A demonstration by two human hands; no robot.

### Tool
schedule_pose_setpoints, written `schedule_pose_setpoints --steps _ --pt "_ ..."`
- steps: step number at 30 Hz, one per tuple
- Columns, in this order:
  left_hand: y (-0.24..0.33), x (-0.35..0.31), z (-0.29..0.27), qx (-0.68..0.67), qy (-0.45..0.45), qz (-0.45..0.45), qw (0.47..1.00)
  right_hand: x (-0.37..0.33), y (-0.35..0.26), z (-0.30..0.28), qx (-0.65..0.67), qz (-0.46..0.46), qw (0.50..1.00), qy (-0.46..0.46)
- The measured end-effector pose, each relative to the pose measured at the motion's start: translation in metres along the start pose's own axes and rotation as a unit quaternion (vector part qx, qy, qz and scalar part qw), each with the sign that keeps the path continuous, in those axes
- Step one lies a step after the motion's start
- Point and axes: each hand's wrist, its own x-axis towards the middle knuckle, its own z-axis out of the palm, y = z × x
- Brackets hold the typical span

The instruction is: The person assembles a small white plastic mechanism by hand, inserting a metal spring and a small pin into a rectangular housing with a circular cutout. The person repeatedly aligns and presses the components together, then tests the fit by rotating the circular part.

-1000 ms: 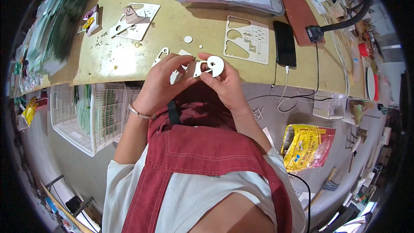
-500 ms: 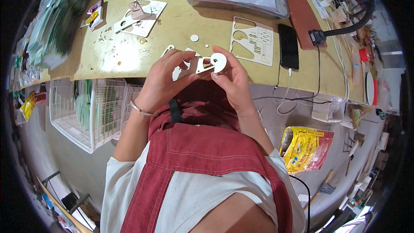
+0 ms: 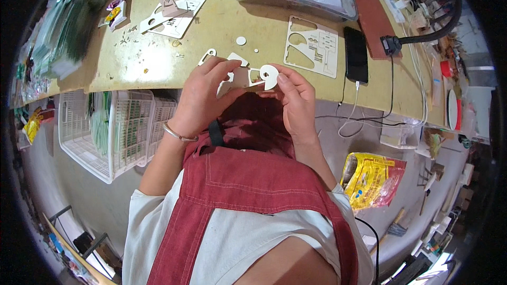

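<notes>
Just over the table's near edge, my left hand (image 3: 198, 94) pinches a flat white cut-out piece (image 3: 241, 77) between thumb and fingers. At the right end of that piece sits a white rounded disc (image 3: 270, 76) with a notch and a small hole near its middle. My right hand (image 3: 299, 101) grips the disc's right edge, thumb on its face and the other fingers partly hidden. Whether the two white parts are joined cannot be told. Beside my left fingers, a white strip with a round holed end (image 3: 210, 53) lies near the table edge.
On the table (image 3: 211, 21) are a small white disc (image 3: 241, 40), a cut-out white sheet (image 3: 328, 47), stacked white parts (image 3: 182, 21), a phone (image 3: 355, 55) on a cable and a grey tray (image 3: 296, 1). A white basket (image 3: 110, 142) stands below left; a yellow bag (image 3: 369, 174) lies below right.
My right hand has shifted right, and its thumb now presses the disc's right edge. The disc has turned a little, so its notch points differently. My left hand keeps its pinch.
</notes>
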Motion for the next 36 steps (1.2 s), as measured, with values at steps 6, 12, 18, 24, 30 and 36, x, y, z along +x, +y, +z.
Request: schedule_pose_setpoints --steps 6,12,18,24,30,36 --pt "0.002 -0.021 0.025 0.021 0.027 0.000 0.999 -0.010 0.005 0.001 -0.126 -0.030 0.991 0.045" --pt "0.003 -0.041 0.045 0.064 0.084 0.031 0.994 -0.027 -0.002 0.006 -0.164 0.008 0.984 0.075" --pt "0.004 -0.049 0.046 0.063 0.078 0.031 0.994 -0.034 -0.007 0.003 -0.138 0.043 0.985 0.091" --pt "0.004 -0.050 0.039 0.031 0.096 0.024 0.995 -0.037 0.001 -0.009 -0.105 0.057 0.986 0.117" --pt "-0.022 -0.043 0.012 0.042 0.173 -0.043 0.983 -0.032 -0.005 -0.012 -0.111 0.027 0.984 0.138" --pt "-0.084 -0.033 -0.030 0.093 0.226 -0.137 0.960 -0.029 -0.007 -0.015 -0.109 0.010 0.984 0.138"
